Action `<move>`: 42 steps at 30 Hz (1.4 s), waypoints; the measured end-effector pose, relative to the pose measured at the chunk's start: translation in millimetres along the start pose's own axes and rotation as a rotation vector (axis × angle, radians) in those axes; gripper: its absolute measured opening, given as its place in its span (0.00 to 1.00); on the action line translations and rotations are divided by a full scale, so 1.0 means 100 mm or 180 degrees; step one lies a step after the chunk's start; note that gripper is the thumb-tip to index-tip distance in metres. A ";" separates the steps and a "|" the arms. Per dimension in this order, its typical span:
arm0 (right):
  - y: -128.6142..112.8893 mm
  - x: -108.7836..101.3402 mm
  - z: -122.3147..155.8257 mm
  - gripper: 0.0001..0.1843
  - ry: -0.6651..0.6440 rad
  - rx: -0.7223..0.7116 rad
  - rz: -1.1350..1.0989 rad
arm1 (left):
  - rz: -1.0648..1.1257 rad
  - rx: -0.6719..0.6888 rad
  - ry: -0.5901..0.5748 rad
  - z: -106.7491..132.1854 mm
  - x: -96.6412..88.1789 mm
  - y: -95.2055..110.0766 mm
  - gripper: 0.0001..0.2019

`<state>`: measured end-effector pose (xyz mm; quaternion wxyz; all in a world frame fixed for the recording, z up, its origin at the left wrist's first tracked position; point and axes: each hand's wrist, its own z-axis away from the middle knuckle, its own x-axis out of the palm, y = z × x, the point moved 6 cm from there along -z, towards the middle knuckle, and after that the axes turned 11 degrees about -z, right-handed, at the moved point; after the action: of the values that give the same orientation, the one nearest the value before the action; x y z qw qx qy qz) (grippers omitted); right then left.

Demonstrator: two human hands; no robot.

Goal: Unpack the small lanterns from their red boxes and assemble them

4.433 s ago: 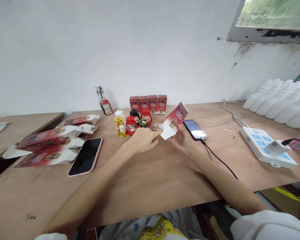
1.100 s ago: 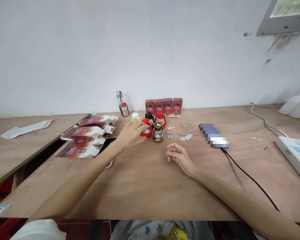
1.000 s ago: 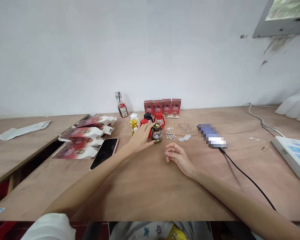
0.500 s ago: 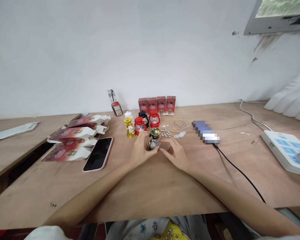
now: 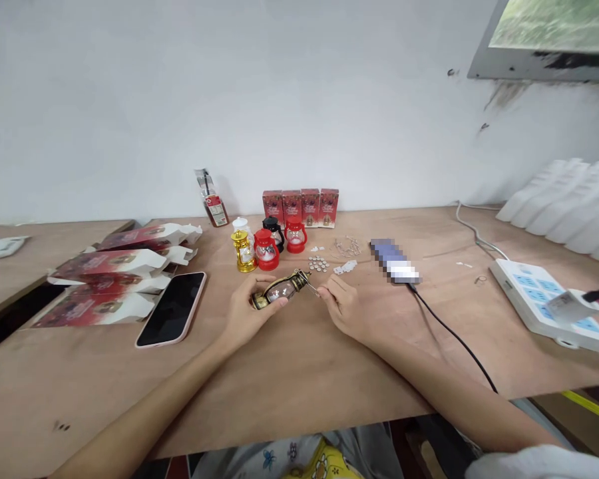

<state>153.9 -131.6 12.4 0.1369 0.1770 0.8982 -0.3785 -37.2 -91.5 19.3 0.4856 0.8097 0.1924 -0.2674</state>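
Observation:
My left hand (image 5: 244, 311) is wrapped round a small bronze-coloured lantern (image 5: 281, 291) with a clear globe. The lantern lies tilted, its top pointing right and its base towards my palm. My right hand (image 5: 340, 303) has its fingers pinched at the lantern's top, on a thin metal wire handle (image 5: 311, 288). Just beyond stand a gold lantern (image 5: 243, 253), a white lantern (image 5: 240, 224), a black lantern (image 5: 273, 231), a front red lantern (image 5: 266, 250) and a rear red lantern (image 5: 295, 235). Button cells (image 5: 319, 264) lie behind my right hand.
Several red printed boxes (image 5: 301, 207) stand against the wall. Flattened boxes (image 5: 114, 266) and a phone (image 5: 172, 310) lie on the left. Thin wire pieces (image 5: 346, 246), white tabs (image 5: 345, 267), a second phone (image 5: 394, 261) with a cable, and a power strip (image 5: 544, 299) are on the right.
The lantern has gone from upright to tilted, its top now towards the right. My right hand has closed from spread fingers to a pinch at its wire handle. The view has shifted right.

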 end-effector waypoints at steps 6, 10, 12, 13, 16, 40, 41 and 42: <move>-0.11 0.29 0.11 0.11 -0.0759 -0.0022 -0.0295 | 0.0035 -0.0013 0.0398 0.11 0.03 0.10 0.16; -0.11 0.20 0.11 0.14 -0.0253 0.0316 -0.0489 | 0.0130 -0.0036 0.0643 0.10 -0.04 0.09 0.13; 0.00 0.04 0.08 0.16 0.0333 0.0655 -0.0614 | 0.0247 -0.0042 0.0669 0.07 -0.09 0.09 0.13; 0.07 -0.03 0.07 0.16 0.0596 0.0836 -0.0721 | 0.0329 -0.0025 0.0600 0.05 -0.11 0.09 0.13; 0.29 -0.05 0.03 0.18 0.0723 0.1345 -0.1337 | 0.0570 -0.0043 0.0106 0.01 -0.06 0.08 0.15; 1.01 -0.96 -0.51 0.21 0.1740 0.1539 -0.0460 | 0.1112 -0.0447 0.0682 -0.04 -0.06 -0.19 0.22; 1.09 -1.03 -0.58 0.22 0.1697 0.1573 -0.0077 | 0.1144 -0.0440 0.0757 -0.04 -0.07 -0.20 0.23; 1.15 -1.06 -0.64 0.22 0.1537 0.1560 0.0349 | 0.1176 -0.0436 0.0841 -0.05 -0.09 -0.21 0.25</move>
<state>290.8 -32.8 23.5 -0.1060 0.3369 0.7762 -0.5222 -54.8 -78.3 12.7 0.5507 0.8243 0.1205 -0.0520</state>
